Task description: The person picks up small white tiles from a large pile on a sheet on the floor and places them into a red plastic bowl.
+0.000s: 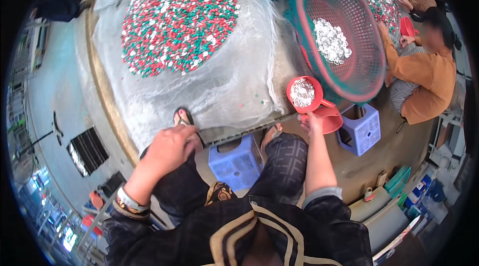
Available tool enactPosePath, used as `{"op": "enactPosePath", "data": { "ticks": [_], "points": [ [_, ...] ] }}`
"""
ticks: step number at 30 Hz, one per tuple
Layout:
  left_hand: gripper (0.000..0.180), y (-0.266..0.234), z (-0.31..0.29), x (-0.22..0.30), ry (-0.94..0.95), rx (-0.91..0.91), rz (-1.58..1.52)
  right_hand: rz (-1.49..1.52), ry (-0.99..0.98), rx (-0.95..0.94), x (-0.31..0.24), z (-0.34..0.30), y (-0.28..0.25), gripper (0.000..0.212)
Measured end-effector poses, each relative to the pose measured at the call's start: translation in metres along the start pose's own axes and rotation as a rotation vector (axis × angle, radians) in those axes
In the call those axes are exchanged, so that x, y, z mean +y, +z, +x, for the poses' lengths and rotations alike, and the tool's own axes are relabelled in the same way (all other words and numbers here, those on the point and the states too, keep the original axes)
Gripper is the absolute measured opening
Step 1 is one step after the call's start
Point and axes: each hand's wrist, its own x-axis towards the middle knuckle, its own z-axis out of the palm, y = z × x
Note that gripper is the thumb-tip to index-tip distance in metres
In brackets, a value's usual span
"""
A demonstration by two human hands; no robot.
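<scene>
My left hand (172,147) hangs above my left knee and sandalled foot, holding nothing, its fingers loosely bent and slightly blurred. My right hand (313,123) reaches forward and grips the edge of an empty-looking red scoop (331,121); the fingertips are partly hidden. Touching it, just beyond, is a second red scoop (303,93) full of small white pieces, its handle pointing toward the lower right. A large red-rimmed green basket (366,31) leans beyond both scoops, with a heap of clear white pieces (331,41) inside.
A wide pile of red, green and white pieces (179,21) lies on a white mesh sheet (219,89). Blue plastic stools (235,163) stand between my legs and beside the scoops. At the right, a person in an orange top (424,84) sits working near another pile.
</scene>
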Motion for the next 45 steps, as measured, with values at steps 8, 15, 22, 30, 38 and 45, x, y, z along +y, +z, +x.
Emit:
{"op": "enactPosePath", "data": {
  "ticks": [8,15,22,30,38,45],
  "points": [
    [0.029,0.018,0.08,-0.114,0.099,0.134,0.112,-0.044,-0.156,-0.038,-0.012,0.052,0.041,0.041],
    [0.027,0.081,0.121,-0.153,0.189,-0.108,0.301,0.168,-0.439,-0.271,-0.033,0.013,0.083,0.043],
    [0.026,0.173,0.208,-0.123,0.481,-0.381,0.489,0.536,-0.495,0.868,0.097,0.099,-0.012,0.039],
    [0.02,0.31,0.25,-0.085,0.438,0.01,0.37,1.158,0.301,-0.19,0.205,0.147,-0.061,0.1],
    [0.013,0.246,0.266,-0.091,0.181,0.183,0.424,1.423,0.027,-0.284,0.185,0.207,-0.031,0.059],
    [0.027,0.292,0.261,-0.052,0.452,0.173,0.203,1.127,-0.012,-0.326,0.216,0.222,-0.085,0.023]
  ]
}}
